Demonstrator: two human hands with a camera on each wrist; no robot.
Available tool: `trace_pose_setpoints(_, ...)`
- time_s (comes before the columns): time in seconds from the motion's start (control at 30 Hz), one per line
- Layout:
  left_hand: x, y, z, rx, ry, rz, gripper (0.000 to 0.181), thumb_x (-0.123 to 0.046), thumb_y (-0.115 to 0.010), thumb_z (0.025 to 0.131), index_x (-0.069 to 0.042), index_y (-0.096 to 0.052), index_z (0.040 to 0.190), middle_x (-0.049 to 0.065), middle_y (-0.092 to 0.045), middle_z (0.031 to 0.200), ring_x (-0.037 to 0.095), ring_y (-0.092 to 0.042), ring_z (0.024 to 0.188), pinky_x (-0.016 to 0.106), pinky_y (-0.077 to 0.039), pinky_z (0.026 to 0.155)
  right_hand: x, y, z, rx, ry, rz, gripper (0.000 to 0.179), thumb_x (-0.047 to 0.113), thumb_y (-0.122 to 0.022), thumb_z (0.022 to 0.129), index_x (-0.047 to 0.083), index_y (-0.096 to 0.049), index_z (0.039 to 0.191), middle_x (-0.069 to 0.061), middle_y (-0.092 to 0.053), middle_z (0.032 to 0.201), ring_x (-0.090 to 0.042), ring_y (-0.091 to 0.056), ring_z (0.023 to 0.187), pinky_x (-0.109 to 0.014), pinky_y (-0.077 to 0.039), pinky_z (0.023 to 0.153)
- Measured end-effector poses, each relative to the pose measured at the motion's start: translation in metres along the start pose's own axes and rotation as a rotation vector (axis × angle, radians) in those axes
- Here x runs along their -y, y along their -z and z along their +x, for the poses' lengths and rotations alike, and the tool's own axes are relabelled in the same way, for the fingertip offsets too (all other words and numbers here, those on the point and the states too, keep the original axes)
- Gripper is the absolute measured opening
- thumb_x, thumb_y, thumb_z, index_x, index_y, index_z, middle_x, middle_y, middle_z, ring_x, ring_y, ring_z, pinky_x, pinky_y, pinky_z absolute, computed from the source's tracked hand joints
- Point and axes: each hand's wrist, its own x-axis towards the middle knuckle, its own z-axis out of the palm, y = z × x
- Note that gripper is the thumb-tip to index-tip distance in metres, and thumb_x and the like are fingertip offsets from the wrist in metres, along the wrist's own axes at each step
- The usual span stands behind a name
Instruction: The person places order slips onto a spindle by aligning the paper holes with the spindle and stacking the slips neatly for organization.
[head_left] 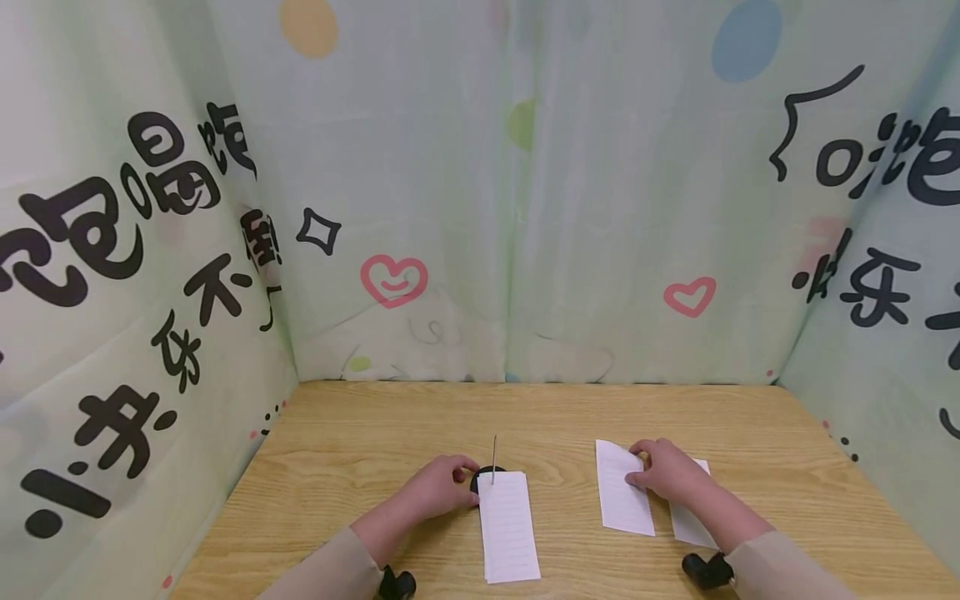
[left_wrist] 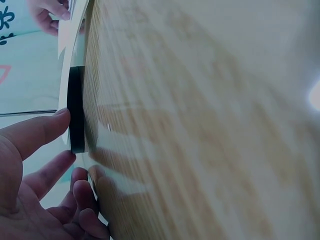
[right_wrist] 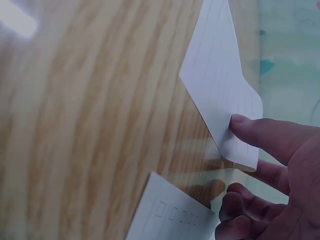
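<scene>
A paper spike stands on the table, with its thin upright needle [head_left: 494, 450] rising from a round black base [left_wrist: 76, 107]. Lined white slips [head_left: 510, 529] are stacked on it at their upper end and cover most of the base. My left hand [head_left: 442, 485] grips the base at its left edge, thumb on top and index finger against the side. To the right, my right hand [head_left: 667, 471] pinches a lined sheet [head_left: 621, 500] by its edge, and the sheet bends up at the thumb [right_wrist: 245, 127]. Another slip [right_wrist: 167, 210], printed with small boxes, lies under the right wrist.
The wooden table [head_left: 360, 425] ends at a printed curtain [head_left: 600, 250] behind, with more curtain on both sides. A black wrist device [head_left: 707, 571] sits by the right sleeve, and another [head_left: 397, 583] by the left.
</scene>
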Motion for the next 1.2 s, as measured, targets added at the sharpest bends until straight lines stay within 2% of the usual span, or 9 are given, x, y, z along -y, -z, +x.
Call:
trace_pose_setpoints(0.3,0.0009,-0.002,0.0029,-0.009,-0.004,0.017,0.039,-0.02,-0.083,0.081,-0.015,-0.068,0.117,0.005,-0.058,0.101,0.024,-0.052,0.09,0.047,-0.045,0.083,0.0026,-0.0044,-0.0016,-0.027,-0.043,0.089,0.046,0.012,-0.073,0.088,-0.001,-0.052,0.127,-0.007,-0.055,0.086,-0.02,-0.051,0.07,-0.034,-0.041,0.062)
trace_pose_setpoints(0.47,0.0008,-0.0025,0.0029,-0.007,-0.004,0.009,0.039,-0.02,-0.082,0.081,-0.015,-0.068,0.117,0.005,-0.058,0.102,0.024,-0.052,0.091,0.047,-0.045,0.084,0.0019,-0.0035,-0.0041,-0.052,-0.016,0.135,0.051,0.005,-0.066,0.091,-0.006,-0.044,0.136,-0.007,-0.055,0.087,-0.02,-0.05,0.071,-0.034,-0.042,0.063)
trace_pose_setpoints(0.63,0.0002,-0.0027,0.0026,-0.011,-0.003,0.014,0.039,-0.019,-0.083,0.081,-0.015,-0.068,0.117,0.006,-0.058,0.101,0.024,-0.052,0.09,0.047,-0.045,0.084,0.0003,-0.0012,-0.0051,-0.078,0.003,0.16,0.054,0.005,-0.062,0.094,-0.005,-0.038,0.141,-0.008,-0.058,0.091,-0.019,-0.052,0.074,-0.035,-0.044,0.065)
trace_pose_setpoints(0.8,-0.0003,-0.0027,0.0016,-0.013,0.006,0.013,0.04,-0.019,-0.083,0.081,-0.015,-0.068,0.118,0.006,-0.059,0.102,0.025,-0.053,0.091,0.048,-0.045,0.085,-0.0023,-0.0015,-0.0053,-0.091,0.028,0.187,0.052,0.005,-0.061,0.094,-0.003,-0.04,0.142,-0.009,-0.059,0.093,-0.02,-0.052,0.074,-0.033,-0.044,0.062)
trace_pose_setpoints(1.2,-0.0014,-0.0013,-0.0002,-0.007,0.007,0.008,0.04,-0.021,-0.082,0.081,-0.016,-0.068,0.118,0.006,-0.059,0.103,0.025,-0.053,0.092,0.049,-0.045,0.086,0.0018,-0.0019,-0.0092,-0.101,0.063,0.282,0.051,0.005,-0.058,0.097,0.004,-0.04,0.144,-0.01,-0.059,0.098,-0.018,-0.054,0.067,-0.032,-0.045,0.056)
